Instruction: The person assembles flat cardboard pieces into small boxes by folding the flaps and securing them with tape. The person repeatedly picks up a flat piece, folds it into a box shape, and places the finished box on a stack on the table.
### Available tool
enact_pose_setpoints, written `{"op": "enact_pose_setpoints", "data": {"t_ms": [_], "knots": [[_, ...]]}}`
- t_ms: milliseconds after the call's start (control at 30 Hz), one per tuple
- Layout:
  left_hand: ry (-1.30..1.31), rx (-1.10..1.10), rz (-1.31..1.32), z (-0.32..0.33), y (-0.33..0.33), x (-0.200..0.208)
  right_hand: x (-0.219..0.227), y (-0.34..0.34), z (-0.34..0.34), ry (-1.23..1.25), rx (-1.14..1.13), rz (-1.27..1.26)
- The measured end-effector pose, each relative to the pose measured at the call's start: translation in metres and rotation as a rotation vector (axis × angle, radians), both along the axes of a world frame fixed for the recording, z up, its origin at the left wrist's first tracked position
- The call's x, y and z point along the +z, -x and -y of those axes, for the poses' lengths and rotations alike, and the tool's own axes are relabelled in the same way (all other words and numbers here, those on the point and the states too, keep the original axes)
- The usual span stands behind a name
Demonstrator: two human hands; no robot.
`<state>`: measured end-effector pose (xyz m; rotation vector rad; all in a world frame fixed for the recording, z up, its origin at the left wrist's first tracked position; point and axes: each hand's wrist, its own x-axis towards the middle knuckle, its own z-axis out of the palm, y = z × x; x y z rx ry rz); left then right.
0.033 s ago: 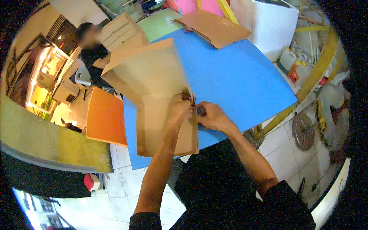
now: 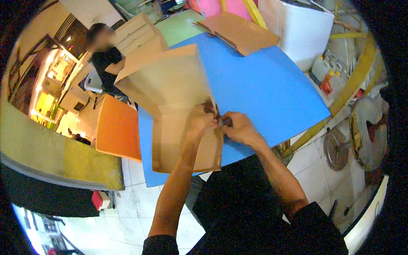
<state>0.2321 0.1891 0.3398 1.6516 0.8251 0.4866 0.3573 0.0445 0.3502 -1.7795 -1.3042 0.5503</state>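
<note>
A brown cardboard box (image 2: 176,144) stands on the blue tabletop (image 2: 263,80), its lid (image 2: 170,74) raised and leaning back. My left hand (image 2: 202,121) reaches inside against the right wall near the lid hinge, its fingers bent round the wall's upper edge. From outside, my right hand (image 2: 240,127) meets the same wall, with thumb and fingers closed at the edge. The fingertips of both hands are nearly touching. Between them the cardboard is mostly covered, so the exact fold or tab they pinch is hidden.
Flat cardboard sheets (image 2: 240,32) lie at the table's far edge. Closed cardboard boxes (image 2: 140,36) are stacked at the far left, beside a person (image 2: 106,63) in black. An orange panel (image 2: 119,127) adjoins the left side. A white bin (image 2: 295,32) stands beyond the table.
</note>
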Motion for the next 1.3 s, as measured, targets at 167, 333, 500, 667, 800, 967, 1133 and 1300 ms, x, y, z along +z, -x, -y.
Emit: {"op": "enact_pose_setpoints", "data": {"t_ms": [167, 333, 500, 667, 800, 967, 1133, 1300], "knots": [[-0.819, 0.536, -0.193, 0.018, 0.051, 0.021, 0.007, -0.061, -0.001, -0.023, -0.165, 0.297], [-0.649, 0.837, -0.077, 0.023, 0.087, 0.003, 0.007, -0.093, -0.002, -0.102, -0.14, 0.429], [-0.188, 0.631, 0.152, -0.002, 0.085, -0.014, 0.014, -0.101, -0.014, -0.175, -0.075, 0.511], [-0.143, 0.523, 0.194, -0.008, 0.087, -0.013, 0.033, -0.092, -0.009, -0.055, -0.027, 0.653], [-0.044, 0.436, 0.266, -0.007, 0.089, -0.004, 0.036, -0.07, -0.018, 0.011, -0.137, 0.715], [0.154, 0.443, 0.376, -0.015, 0.086, 0.009, 0.021, -0.06, -0.029, -0.136, -0.146, 0.792], [0.203, 0.471, 0.373, -0.011, 0.089, 0.013, 0.013, -0.064, -0.022, -0.188, -0.089, 0.681], [0.198, 0.511, 0.333, -0.009, 0.092, 0.01, 0.021, -0.058, -0.022, -0.209, -0.035, 0.638]]}}
